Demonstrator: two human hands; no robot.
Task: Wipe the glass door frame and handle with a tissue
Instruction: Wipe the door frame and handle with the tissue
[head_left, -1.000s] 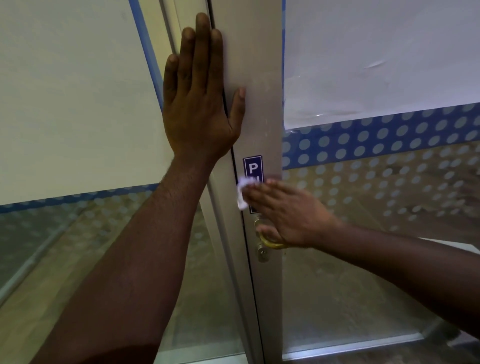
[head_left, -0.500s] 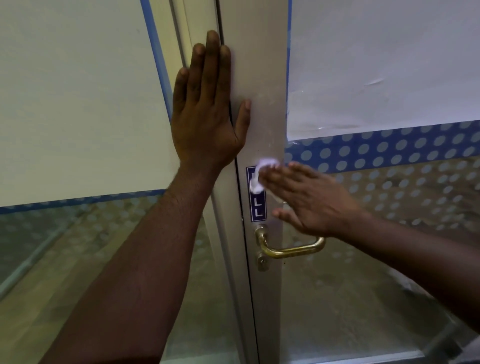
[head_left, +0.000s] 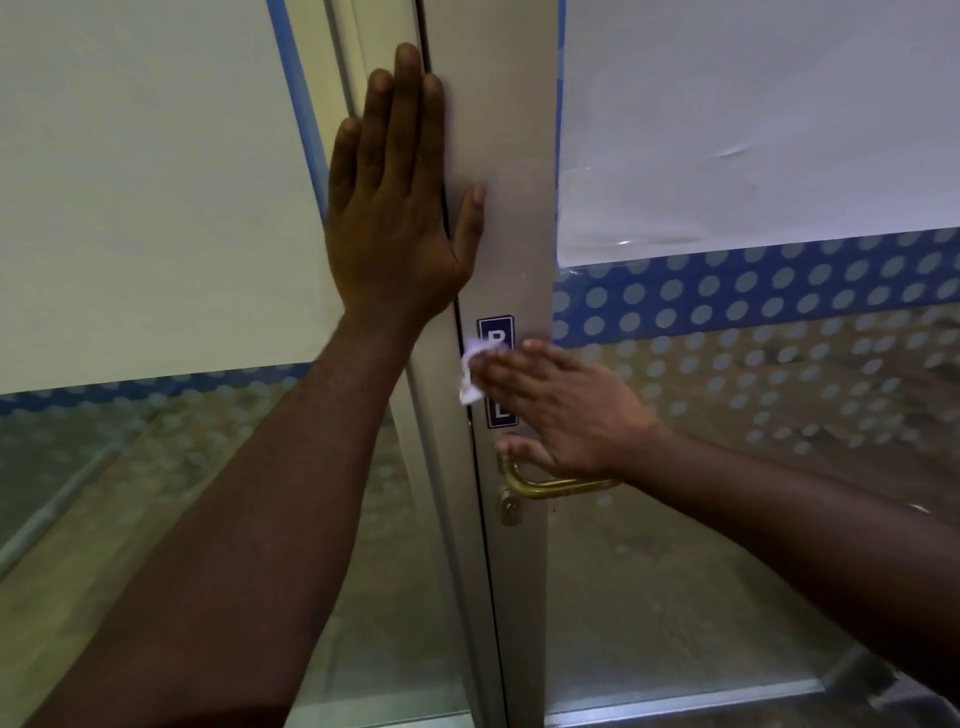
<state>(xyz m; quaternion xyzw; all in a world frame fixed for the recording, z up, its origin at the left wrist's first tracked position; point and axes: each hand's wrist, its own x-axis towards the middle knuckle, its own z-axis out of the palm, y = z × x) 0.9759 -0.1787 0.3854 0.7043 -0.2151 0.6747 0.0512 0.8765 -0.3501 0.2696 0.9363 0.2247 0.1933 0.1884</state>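
Left hand (head_left: 400, 208) flat and open, palm on the frame (head_left: 511, 156), fingers pointing up, spanning the dark seam between the frame and the neighbouring jamb; thumb out to the right on the frame face. Holds nothing.

Right hand (head_left: 566, 402) reaches in from the right, fingers extended and pointing left, pressing a small crumpled white tissue (head_left: 471, 376) flat against the frame. Not a fist grip, tissue is pinned under the fingertips, part of it sticking out at the left edge. Hand is motion-blurred.

Tissue sits on the blue sticker (head_left: 496, 332), covering its middle; sticker's top and bottom ends show above and below the fingers. Sticker is long-axis vertical, same as the frame.

Brass handle (head_left: 558, 486) just below the right hand, lever horizontal pointing right, lock cylinder (head_left: 510, 506) under its pivot. Right thumb is near the lever's bend; contact unclear.

Glass (head_left: 753, 130) on both sides: white film up top, blue dotted band (head_left: 753, 291) below it.
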